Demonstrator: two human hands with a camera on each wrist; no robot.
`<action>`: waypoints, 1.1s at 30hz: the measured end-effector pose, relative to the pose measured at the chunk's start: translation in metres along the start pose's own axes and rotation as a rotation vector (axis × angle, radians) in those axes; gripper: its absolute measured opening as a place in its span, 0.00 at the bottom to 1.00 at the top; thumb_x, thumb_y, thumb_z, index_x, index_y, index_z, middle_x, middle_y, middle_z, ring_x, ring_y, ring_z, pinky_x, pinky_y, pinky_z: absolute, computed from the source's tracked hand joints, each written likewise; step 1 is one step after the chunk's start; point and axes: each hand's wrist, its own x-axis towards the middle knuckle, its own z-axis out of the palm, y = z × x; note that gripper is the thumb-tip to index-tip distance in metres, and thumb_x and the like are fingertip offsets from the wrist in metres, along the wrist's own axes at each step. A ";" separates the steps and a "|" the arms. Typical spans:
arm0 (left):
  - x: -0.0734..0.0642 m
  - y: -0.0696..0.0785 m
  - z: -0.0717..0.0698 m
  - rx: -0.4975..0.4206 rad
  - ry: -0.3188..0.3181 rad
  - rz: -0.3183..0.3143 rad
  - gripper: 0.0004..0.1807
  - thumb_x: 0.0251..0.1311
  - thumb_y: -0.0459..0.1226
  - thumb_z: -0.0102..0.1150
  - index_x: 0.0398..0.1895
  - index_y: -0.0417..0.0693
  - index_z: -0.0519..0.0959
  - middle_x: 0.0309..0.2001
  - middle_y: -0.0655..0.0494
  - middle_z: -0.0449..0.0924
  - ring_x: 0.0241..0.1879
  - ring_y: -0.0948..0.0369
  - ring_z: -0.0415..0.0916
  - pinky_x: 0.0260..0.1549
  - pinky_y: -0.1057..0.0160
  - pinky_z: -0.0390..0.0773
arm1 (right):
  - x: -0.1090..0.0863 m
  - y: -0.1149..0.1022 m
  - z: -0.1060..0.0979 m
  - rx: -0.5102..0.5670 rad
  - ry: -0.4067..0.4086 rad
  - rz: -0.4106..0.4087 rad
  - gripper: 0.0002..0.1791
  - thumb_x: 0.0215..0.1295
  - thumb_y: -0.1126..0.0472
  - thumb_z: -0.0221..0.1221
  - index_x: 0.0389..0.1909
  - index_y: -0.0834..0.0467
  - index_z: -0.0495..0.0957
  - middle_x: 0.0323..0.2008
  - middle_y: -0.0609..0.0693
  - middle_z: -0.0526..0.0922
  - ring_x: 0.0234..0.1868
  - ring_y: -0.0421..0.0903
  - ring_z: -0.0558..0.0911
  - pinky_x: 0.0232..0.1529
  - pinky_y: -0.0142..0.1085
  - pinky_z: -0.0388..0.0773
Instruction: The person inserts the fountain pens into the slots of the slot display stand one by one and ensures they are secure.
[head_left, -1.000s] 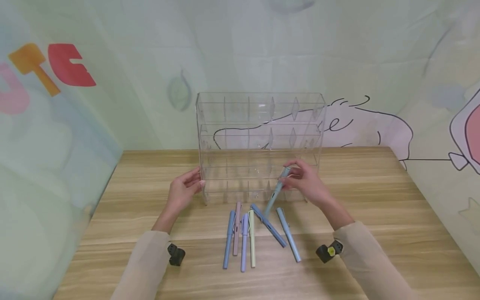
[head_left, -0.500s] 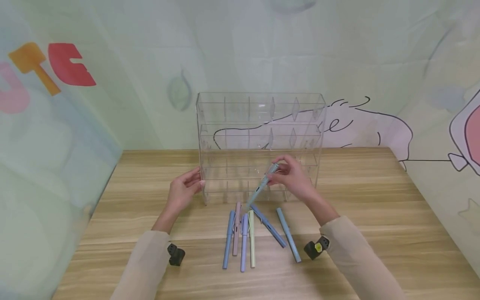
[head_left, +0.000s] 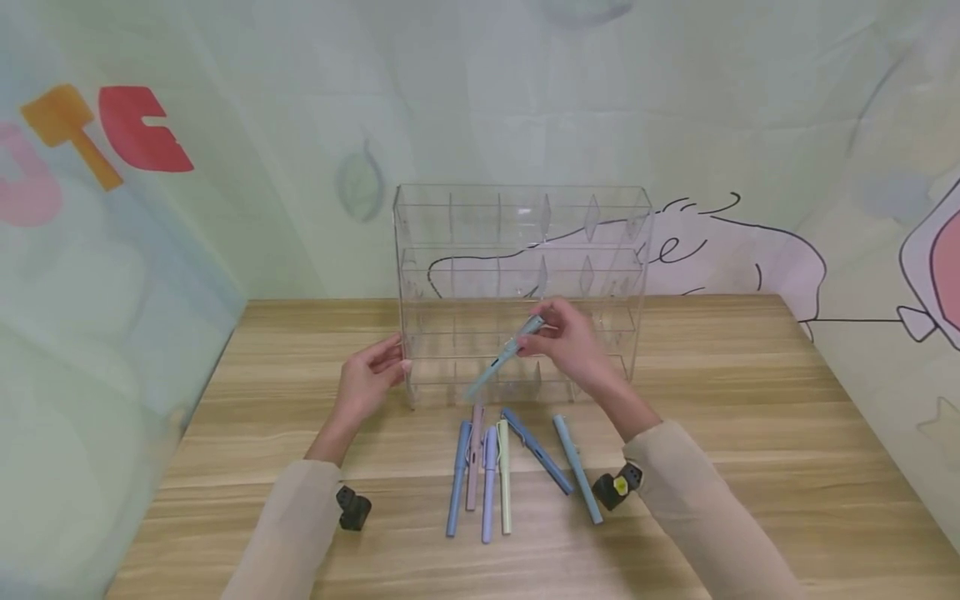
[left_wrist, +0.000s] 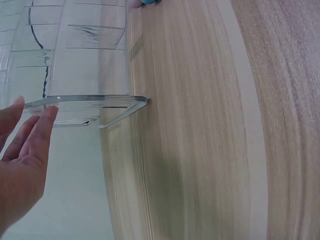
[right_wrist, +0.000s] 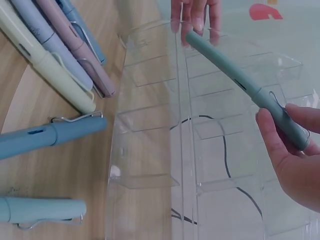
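Note:
A clear acrylic rack (head_left: pixel 474 358) with several tiers of compartments stands upright on the table. My left hand (head_left: pixel 365 385) is at its left side, fingers fairly straight and tips touching the side panel (left_wrist: pixel 80 98). In my right hand (head_left: pixel 573 346), a light teal capped pen (right_wrist: pixel 225 67) is pinched by the cap end between thumb and fingers. It slants down to the left in front of the lower tiers, its far end overlapping the bottom tier in the head view.
In front of the rack lie a dark blue pen (head_left: pixel 457 483), a mauve pen (head_left: pixel 473 467), a lavender pen (head_left: pixel 488 492), a pale green pen (head_left: pixel 505 483), a slanted blue pen (head_left: pixel 537 452) and a light blue pen (head_left: pixel 579 473). A printed cloth (head_left: pixel 300 125) hangs behind.
My right hand has moved left and slightly up along the rack's front with the teal pen, which now tilts flatter. The left hand stays at the rack's side.

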 end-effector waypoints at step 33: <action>0.000 -0.002 0.000 0.011 0.008 0.021 0.26 0.59 0.27 0.55 0.62 0.38 0.64 0.52 0.35 0.72 0.50 0.47 0.73 0.41 0.70 0.80 | 0.020 -0.033 0.008 -0.031 0.060 -0.094 0.15 0.56 0.77 0.58 0.43 0.67 0.65 0.37 0.60 0.76 0.37 0.51 0.80 0.43 0.37 0.81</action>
